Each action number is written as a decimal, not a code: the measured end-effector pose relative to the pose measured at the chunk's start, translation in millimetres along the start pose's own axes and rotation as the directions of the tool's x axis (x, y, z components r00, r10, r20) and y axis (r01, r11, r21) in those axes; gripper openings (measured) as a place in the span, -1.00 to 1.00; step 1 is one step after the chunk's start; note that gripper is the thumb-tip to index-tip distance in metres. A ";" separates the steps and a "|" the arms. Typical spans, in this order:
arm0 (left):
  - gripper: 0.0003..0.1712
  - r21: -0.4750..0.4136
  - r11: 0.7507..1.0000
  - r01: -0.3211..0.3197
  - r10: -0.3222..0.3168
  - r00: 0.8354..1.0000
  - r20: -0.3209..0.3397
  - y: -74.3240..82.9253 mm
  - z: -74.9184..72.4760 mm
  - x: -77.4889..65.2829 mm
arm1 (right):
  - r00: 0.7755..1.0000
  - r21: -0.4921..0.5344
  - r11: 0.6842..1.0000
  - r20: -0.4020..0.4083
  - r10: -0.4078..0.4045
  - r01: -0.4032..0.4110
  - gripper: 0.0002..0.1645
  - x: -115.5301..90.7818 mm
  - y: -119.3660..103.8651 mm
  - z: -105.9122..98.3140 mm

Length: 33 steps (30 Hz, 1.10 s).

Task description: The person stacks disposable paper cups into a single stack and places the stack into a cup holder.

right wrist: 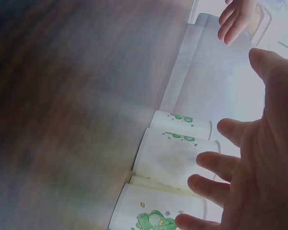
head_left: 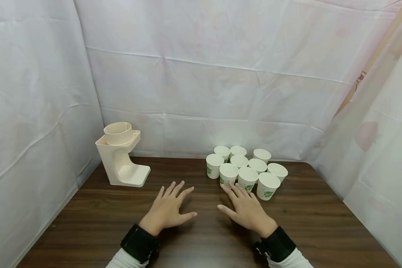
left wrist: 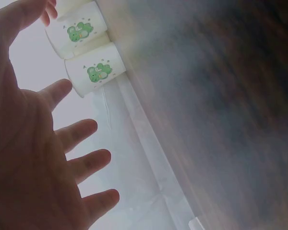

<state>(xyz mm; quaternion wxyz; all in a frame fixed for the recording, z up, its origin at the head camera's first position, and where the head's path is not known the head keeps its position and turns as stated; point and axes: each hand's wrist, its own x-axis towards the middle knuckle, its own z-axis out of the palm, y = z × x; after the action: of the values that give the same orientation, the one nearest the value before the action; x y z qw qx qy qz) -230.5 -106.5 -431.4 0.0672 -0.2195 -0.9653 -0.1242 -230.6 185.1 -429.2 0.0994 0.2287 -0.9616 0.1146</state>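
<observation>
Several white paper cups with green cartoon prints stand upright, mouths up, in a close group at the right of the table. My right hand hovers before the front cups, palm down, fingers spread and holding nothing; whether its fingertips touch a cup I cannot tell. To the left, my left hand is held over the table with spread fingers and nothing in it. Beyond it, at the back left, a cream plastic stand carries a round ring-shaped holder on top. In the left wrist view, printed cups appear past the thumb.
The dark wood-grain table reaches back to a white cloth curtain, with more cloth along the left and right sides. A black band wraps each wrist, over white sleeves.
</observation>
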 end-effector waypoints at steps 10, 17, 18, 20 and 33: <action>-0.08 0.003 1.000 0.019 -0.019 0.999 -0.034 -11.7 -7.9 0.4 | 0.998 -0.009 0.999 -0.037 -0.043 0.043 -0.10 1.0 -2.9 2.3; -0.07 -0.023 0.998 0.057 -0.058 0.998 -0.037 -30.0 -18.0 -2.1 | 0.998 0.002 0.998 -0.030 -0.064 0.064 -0.12 2.6 -7.4 3.2; -0.06 -0.024 0.998 0.061 -0.062 0.997 -0.040 -33.4 -18.9 -2.4 | 0.997 0.000 0.998 -0.029 -0.070 0.070 -0.13 3.1 -8.1 3.3; -0.05 -0.022 0.997 0.070 -0.071 0.996 -0.049 -39.6 -21.8 -3.3 | 0.997 -0.004 0.997 -0.019 -0.076 0.076 -0.14 4.7 -10.3 2.7; -0.06 -0.064 0.990 0.129 -0.137 0.980 -0.142 -78.0 -48.4 -12.9 | 0.995 -0.023 0.994 0.004 -0.105 0.105 -0.15 13.6 -20.2 6.6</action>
<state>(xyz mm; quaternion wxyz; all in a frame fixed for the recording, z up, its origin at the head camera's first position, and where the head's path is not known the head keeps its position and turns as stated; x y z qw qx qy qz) -249.7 -192.8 -403.7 0.1232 -0.1466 -0.9666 -0.1703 -234.1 160.2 -428.7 0.1064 0.2778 -0.9497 0.0977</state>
